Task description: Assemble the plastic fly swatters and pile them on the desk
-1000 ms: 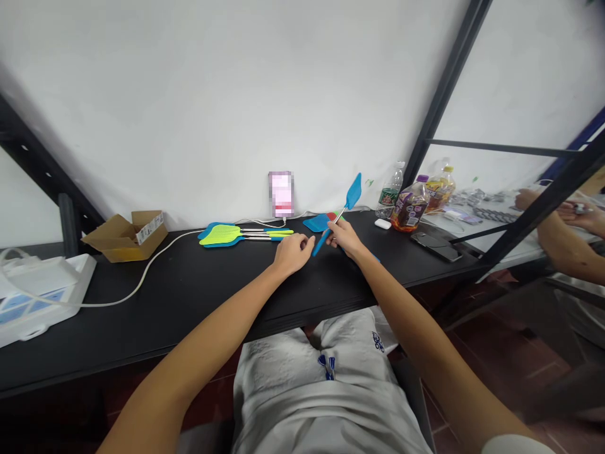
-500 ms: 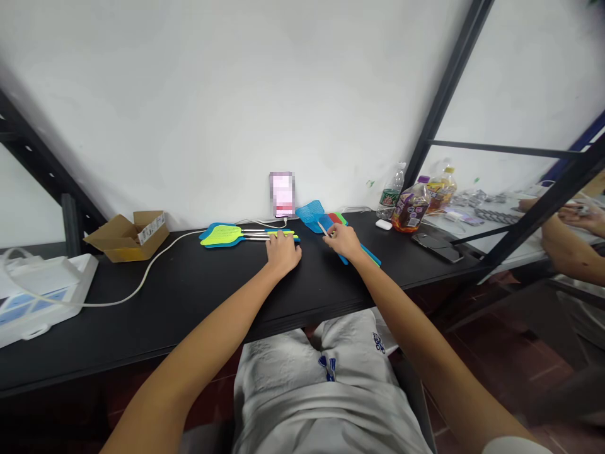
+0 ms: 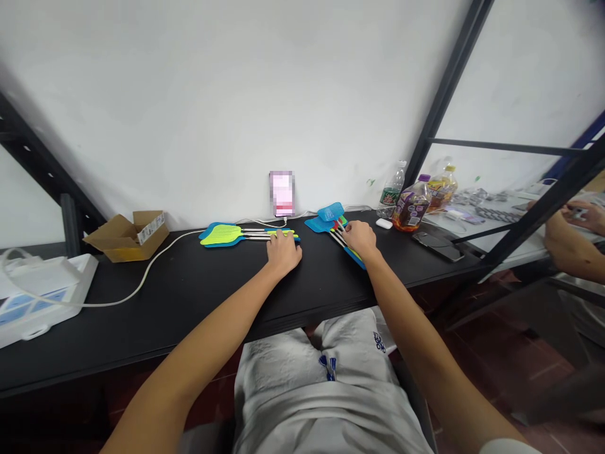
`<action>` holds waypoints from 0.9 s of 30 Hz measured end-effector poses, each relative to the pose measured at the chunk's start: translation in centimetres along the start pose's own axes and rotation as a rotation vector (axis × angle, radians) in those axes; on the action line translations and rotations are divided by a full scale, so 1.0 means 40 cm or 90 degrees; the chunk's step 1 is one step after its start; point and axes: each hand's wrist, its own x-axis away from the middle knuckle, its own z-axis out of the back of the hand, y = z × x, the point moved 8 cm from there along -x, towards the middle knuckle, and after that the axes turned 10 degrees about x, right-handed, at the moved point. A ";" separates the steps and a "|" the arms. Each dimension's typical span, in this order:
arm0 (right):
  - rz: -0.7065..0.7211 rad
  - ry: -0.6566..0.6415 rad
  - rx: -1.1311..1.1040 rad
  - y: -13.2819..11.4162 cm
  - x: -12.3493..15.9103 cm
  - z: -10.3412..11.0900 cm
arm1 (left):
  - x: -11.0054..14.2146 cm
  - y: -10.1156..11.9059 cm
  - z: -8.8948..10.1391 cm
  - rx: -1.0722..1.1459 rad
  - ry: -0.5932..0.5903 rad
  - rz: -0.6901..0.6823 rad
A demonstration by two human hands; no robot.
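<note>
My left hand (image 3: 284,251) lies over the handles of a yellow-green fly swatter (image 3: 221,236) and blue ones, its fingers curled down onto them. Their flat heads point left along the wall side of the black desk. My right hand (image 3: 361,238) is closed around the shaft of a blue fly swatter (image 3: 331,212), whose head is raised over the right-hand pile. Under it lie more swatters, with a blue head (image 3: 316,224) and bits of red and green showing. Blue and yellow-green handles (image 3: 354,256) from that pile run out beneath my right hand.
A phone (image 3: 282,194) leans on the wall with a cable plugged in. Drink bottles (image 3: 412,205), a white earbud case (image 3: 384,224) and a dark phone (image 3: 437,246) are at the right. An open carton (image 3: 128,238) and a white power strip (image 3: 50,296) stand left. Another person's arm shows far right.
My right hand has moved right, and the blue swatter's head is now up over the pile. The swatters beneath have shifted closer together. My left hand stays in place.
</note>
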 end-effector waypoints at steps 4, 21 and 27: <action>0.009 -0.020 0.010 0.003 -0.001 -0.009 | 0.001 0.003 -0.005 0.003 -0.010 -0.019; 0.016 -0.051 0.023 -0.017 0.019 0.004 | -0.001 0.005 -0.013 -0.054 -0.044 -0.037; 0.000 -0.051 0.022 -0.014 0.022 0.007 | 0.011 0.017 -0.014 -0.053 -0.060 -0.058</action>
